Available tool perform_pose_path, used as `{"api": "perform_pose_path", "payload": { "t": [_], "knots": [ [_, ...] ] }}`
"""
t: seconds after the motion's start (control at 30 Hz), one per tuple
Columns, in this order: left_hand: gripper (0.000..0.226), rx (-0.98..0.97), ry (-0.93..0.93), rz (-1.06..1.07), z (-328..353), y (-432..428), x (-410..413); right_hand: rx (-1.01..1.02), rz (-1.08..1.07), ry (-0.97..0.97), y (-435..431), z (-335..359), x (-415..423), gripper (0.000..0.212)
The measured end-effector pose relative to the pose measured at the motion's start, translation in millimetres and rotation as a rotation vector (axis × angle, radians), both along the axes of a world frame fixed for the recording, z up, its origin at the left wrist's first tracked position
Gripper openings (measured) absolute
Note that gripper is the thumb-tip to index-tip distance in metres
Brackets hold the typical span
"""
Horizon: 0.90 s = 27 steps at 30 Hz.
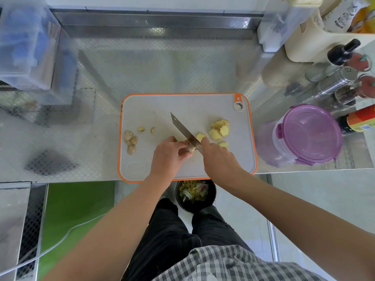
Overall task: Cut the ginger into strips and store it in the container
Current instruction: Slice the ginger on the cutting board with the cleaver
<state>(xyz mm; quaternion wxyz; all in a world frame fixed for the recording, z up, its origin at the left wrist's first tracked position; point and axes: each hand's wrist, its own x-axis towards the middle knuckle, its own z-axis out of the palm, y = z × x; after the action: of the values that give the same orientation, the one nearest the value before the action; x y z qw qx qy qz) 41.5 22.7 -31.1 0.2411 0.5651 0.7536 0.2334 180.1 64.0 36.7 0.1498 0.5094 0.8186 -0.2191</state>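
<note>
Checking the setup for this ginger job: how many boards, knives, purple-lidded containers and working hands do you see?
Board: 1
Knife: 1
Container: 1
Hands: 2, left hand holding ginger, right hand gripping the knife
Total: 5

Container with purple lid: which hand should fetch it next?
Probably right. The container stands right of the cutting board, nearer the right hand, though it grips the knife; the left hand holds ginger farther off.
</note>
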Motion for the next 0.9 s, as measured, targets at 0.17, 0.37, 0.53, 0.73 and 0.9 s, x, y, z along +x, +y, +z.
{"api": "perform_pose_path", "payload": {
  "t": [0.17, 0.37, 0.53, 0.73, 0.9],
  "knots": [
    [0.025, -0.003, -0.025, -0.005, 1.8, 0.5, 0.3, 0.000, 0.010, 0.040, 7.0, -12.3, -8.7, 0.034],
    [0.029, -0.019, -0.034, 0.003, 4.7, 1.4, -0.1, -0.032, -0.004, 0.013, 2.7, -8.0, 5.5, 0.026],
    [0.030, -0.006, -0.018, -0.008, 3.1, 0.5, 0.6, -0.055, -0.028, -0.022, -9.8, -3.3, 17.6, 0.030],
    [0.027, 0.009, -0.037, -0.025, 5.0, 0.6, 1.6, -0.011, -0.015, 0.034, 5.2, -28.3, -7.0, 0.024],
    [0.027, 0.020, -0.044, -0.024, 3.9, -0.5, -0.4, -0.066, -0.066, 0.135, 10.5, -39.9, -5.5, 0.006]
  ]
}}
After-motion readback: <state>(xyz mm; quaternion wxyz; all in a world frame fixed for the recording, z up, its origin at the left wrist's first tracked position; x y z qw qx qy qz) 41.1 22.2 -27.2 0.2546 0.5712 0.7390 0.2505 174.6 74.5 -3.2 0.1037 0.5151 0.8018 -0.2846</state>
